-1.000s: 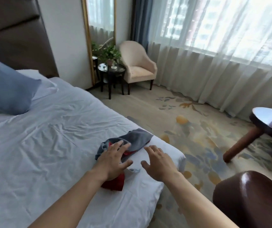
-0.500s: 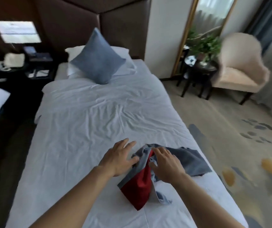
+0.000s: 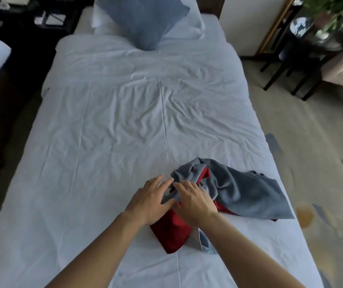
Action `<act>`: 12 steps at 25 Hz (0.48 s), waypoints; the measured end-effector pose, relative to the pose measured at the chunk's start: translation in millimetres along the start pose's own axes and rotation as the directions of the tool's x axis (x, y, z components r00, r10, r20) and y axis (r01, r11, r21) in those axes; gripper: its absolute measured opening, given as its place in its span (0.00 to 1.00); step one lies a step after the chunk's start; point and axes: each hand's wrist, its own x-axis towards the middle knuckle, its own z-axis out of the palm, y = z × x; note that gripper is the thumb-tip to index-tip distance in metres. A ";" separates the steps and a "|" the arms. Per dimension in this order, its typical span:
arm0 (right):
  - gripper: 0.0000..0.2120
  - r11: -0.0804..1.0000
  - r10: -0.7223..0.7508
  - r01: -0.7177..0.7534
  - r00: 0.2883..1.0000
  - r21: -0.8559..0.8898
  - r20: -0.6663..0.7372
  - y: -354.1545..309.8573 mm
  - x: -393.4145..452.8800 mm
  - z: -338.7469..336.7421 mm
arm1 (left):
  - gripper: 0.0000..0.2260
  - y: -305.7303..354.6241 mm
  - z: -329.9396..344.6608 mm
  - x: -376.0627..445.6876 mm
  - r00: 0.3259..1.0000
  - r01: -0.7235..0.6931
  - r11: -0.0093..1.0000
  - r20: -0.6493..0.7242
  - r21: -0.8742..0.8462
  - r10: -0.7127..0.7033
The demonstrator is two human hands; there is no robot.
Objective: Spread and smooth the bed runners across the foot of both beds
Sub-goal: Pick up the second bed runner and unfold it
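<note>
Bed (image 3: 124,132), wrinkled white sheet, blue cushion (image 3: 143,19) at head. Bed runner (image 3: 245,190), grey w/ red lining, bunched at foot, right of centre. Left hand (image 3: 149,201) & right hand (image 3: 193,201) both flat on it, fingers loose, nothing clasped.

bed (image 3: 114,132): wide bare sheet left of and beyond the hands, open to reach | obstacle: bunched runner (image 3: 239,190) at foot, right of centre | cushion (image 3: 143,19) blocks head end | right edge: bare floor (image 3: 291,125), side table (image 3: 311,44) farther up
</note>
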 end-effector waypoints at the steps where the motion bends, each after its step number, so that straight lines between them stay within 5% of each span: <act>1: 0.27 1.000 -0.008 0.009 1.000 -0.014 0.008 5.3 8.1 13.3 | 0.32 -6.1 13.7 9.6 1.000 -0.003 1.000 0.013 0.002 0.003; 8: 0.25 0.981 -0.078 0.089 0.994 -0.170 0.070 32.4 44.6 81.1 | 0.33 -40.6 88.4 41.7 0.998 0.039 0.998 0.055 -0.058 -0.035; 12: 0.13 0.978 -0.088 0.073 0.994 -0.195 -0.072 32.7 47.4 92.1 | 0.23 -56.2 106.1 33.6 0.995 0.088 0.996 0.045 -0.014 -0.087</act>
